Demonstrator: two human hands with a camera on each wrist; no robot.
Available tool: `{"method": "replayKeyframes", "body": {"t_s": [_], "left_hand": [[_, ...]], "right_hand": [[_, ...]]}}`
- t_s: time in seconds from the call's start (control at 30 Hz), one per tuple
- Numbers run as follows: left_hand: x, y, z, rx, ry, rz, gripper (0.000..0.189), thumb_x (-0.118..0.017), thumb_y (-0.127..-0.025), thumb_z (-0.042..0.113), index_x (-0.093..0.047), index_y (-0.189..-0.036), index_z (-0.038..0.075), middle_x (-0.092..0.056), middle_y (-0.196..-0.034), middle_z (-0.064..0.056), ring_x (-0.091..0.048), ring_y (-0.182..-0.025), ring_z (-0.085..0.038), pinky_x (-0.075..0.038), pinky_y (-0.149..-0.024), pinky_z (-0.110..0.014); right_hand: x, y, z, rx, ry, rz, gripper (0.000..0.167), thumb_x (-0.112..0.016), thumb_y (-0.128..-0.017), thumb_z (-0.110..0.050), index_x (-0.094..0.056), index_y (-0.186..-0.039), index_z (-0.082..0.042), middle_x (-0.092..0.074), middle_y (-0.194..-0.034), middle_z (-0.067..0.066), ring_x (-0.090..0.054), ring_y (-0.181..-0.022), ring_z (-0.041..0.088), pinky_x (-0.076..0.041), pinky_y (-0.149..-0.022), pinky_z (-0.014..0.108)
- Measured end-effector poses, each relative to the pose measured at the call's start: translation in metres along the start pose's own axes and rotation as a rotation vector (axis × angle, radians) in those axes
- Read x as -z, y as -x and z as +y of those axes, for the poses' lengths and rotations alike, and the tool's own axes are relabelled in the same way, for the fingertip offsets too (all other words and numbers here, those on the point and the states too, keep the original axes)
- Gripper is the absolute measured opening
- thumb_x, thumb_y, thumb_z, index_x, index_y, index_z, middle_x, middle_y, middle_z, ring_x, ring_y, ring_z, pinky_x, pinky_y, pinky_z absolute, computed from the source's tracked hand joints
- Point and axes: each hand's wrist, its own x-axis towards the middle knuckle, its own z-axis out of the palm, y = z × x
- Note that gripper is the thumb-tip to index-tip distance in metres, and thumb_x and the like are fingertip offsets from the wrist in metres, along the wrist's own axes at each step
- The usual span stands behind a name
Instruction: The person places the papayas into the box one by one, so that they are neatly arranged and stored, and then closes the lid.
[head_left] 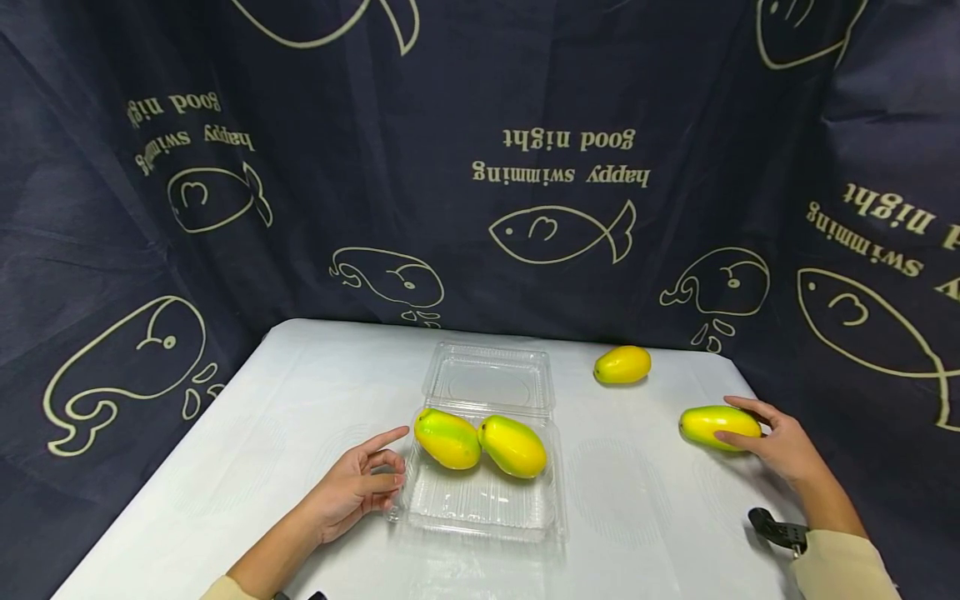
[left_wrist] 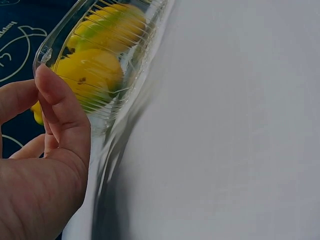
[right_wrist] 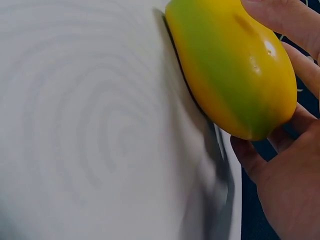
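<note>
Right hand (head_left: 780, 446) grips a mango (head_left: 718, 426) near the table's (head_left: 300, 400) right edge; left hand (head_left: 356, 492) rests at the clear container (head_left: 480, 508).

The mango lies between thumb and curled fingers, glossy yellow with a green flank, on the white table. Left hand: forefinger extended, other fingers loosely curled, touching the container's left rim and gripping nothing. Two mangoes (head_left: 480, 442) lie inside; a fourth mango (head_left: 622, 364) sits behind. The backdrop (head_left: 562, 158) reads "good night" and "happy swimming", inverted.
</note>
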Motion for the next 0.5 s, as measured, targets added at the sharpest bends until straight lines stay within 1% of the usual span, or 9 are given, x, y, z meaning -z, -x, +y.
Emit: {"method": "replayKeyframes", "body": {"t_s": [0.1,0.13,0.2,0.27,0.33,0.37,0.43,0.5], "left_hand": [[0.000,0.000,0.000,0.000,-0.003,0.000,0.083,-0.063,-0.097,-0.003,-0.016,-0.164,0.007,-0.057,-0.103,0.003,-0.057,-0.071,-0.008,-0.055,-0.063,-0.018],[0.000,0.000,0.000,-0.001,-0.004,0.000,0.083,-0.063,-0.097,-0.003,-0.016,-0.164,0.007,-0.057,-0.103,0.003,-0.057,-0.071,-0.008,-0.055,-0.063,-0.018],[0.000,0.000,0.000,-0.001,-0.005,0.000,0.083,-0.063,-0.097,-0.003,-0.015,-0.164,0.007,-0.057,-0.103,0.003,-0.057,-0.071,-0.008,-0.055,-0.063,-0.018],[0.000,0.000,0.000,0.000,-0.005,0.001,0.083,-0.063,-0.097,-0.003,-0.015,-0.164,0.007,-0.056,-0.103,0.003,-0.057,-0.071,-0.008,-0.055,-0.063,-0.018],[0.000,0.000,0.000,0.001,-0.004,0.002,0.083,-0.063,-0.097,-0.003,-0.015,-0.164,0.008,-0.056,-0.102,0.003,-0.056,-0.071,-0.008,-0.055,-0.063,-0.018],[0.000,0.000,0.000,0.002,-0.002,0.002,0.083,-0.063,-0.096,-0.003,-0.015,-0.164,0.008,-0.056,-0.102,0.003,-0.056,-0.071,-0.008,-0.055,-0.063,-0.018],[0.000,0.000,0.000,0.003,-0.001,0.001,0.083,-0.063,-0.096,-0.003,-0.016,-0.164,0.008,-0.056,-0.102,0.003,-0.057,-0.071,-0.008,-0.055,-0.063,-0.018],[0.000,0.000,0.000,0.002,0.001,0.000,0.083,-0.063,-0.096,-0.003,-0.016,-0.164,0.008,-0.057,-0.103,0.003,-0.057,-0.071,-0.008,-0.055,-0.063,-0.018]], "right_hand": [[-0.001,0.000,0.001,-0.004,-0.008,0.010,0.087,-0.083,-0.085,-0.044,-0.045,-0.152,-0.003,-0.044,-0.149,0.027,-0.040,-0.126,0.041,-0.040,-0.095,0.053],[-0.001,0.000,0.002,-0.006,-0.014,0.011,0.087,-0.083,-0.085,-0.044,-0.045,-0.152,-0.004,-0.045,-0.147,0.025,-0.041,-0.125,0.037,-0.040,-0.095,0.051],[-0.001,0.000,0.004,-0.012,-0.030,0.008,0.087,-0.083,-0.085,-0.043,-0.045,-0.153,-0.005,-0.047,-0.144,0.021,-0.041,-0.122,0.034,-0.039,-0.096,0.051],[-0.002,0.000,0.006,-0.027,-0.058,-0.005,0.088,-0.084,-0.084,-0.042,-0.043,-0.154,-0.007,-0.046,-0.144,0.019,-0.039,-0.125,0.035,-0.038,-0.100,0.057],[-0.003,0.000,0.009,-0.038,-0.095,-0.023,0.090,-0.084,-0.084,-0.041,-0.041,-0.156,-0.008,-0.043,-0.147,0.020,-0.037,-0.128,0.036,-0.034,-0.104,0.063],[-0.003,0.000,0.010,-0.042,-0.104,-0.030,0.091,-0.084,-0.084,-0.040,-0.039,-0.157,-0.009,-0.041,-0.148,0.020,-0.038,-0.127,0.034,-0.034,-0.105,0.063],[-0.004,0.001,0.010,-0.045,-0.117,-0.034,0.091,-0.084,-0.084,-0.039,-0.038,-0.158,-0.012,-0.039,-0.150,0.020,-0.040,-0.124,0.024,-0.034,-0.105,0.059],[-0.004,0.002,0.011,-0.033,-0.118,-0.031,0.090,-0.085,-0.085,-0.037,-0.039,-0.158,-0.012,-0.041,-0.149,0.017,-0.042,-0.117,0.011,-0.036,-0.102,0.048]]}}
